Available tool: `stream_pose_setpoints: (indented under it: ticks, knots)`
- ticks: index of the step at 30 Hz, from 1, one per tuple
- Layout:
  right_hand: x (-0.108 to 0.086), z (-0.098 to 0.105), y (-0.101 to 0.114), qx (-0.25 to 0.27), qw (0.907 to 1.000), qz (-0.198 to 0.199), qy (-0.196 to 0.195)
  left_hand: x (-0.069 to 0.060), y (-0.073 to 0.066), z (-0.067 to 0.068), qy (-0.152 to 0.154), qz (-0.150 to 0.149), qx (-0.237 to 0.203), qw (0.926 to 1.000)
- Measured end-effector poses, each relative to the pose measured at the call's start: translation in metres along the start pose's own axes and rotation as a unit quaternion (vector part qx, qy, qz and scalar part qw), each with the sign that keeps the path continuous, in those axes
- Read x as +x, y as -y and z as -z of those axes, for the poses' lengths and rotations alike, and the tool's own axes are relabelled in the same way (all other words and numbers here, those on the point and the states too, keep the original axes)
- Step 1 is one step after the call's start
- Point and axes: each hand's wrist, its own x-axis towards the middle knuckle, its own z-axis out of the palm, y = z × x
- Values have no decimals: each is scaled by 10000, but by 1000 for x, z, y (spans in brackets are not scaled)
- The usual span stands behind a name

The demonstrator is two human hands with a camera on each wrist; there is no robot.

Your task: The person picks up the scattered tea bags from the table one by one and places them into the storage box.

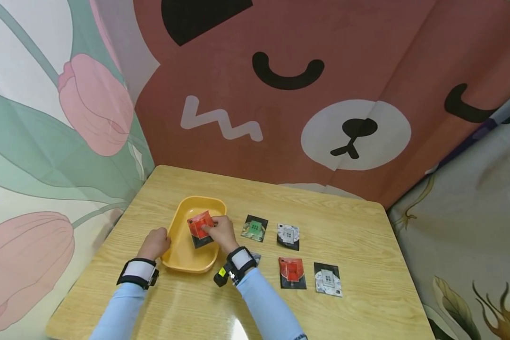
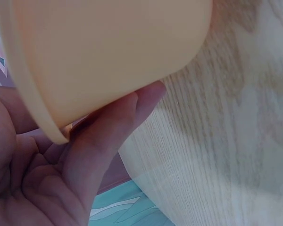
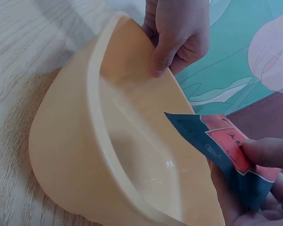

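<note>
A yellow plastic tray (image 1: 191,261) with raised sides stands on the left part of the table. My left hand (image 1: 155,243) grips its left rim, thumb over the inner side and fingers against the outer wall (image 2: 118,52). Over the tray, my right hand (image 1: 223,233) pinches a red and black packet (image 1: 200,225) between thumb and fingers. In the right wrist view the packet (image 3: 228,148) tilts above the tray's inside, near the rim. The visible tray floor (image 3: 146,176) bears no packet.
Right of the tray on the wooden table (image 1: 365,245) lie a green packet (image 1: 254,228), a white and black packet (image 1: 288,236), a red packet (image 1: 292,273) and another white one (image 1: 328,279). My right wrist partly hides a further packet (image 1: 256,258). Printed curtains (image 1: 221,156) hang behind.
</note>
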Motion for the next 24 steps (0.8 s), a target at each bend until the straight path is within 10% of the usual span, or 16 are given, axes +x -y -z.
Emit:
stream_pose_setpoints:
  ticks: [24]
  knots:
    - [-3,13,5,68,9978,660,61,-1,-1,0,227,380,-204,9988]
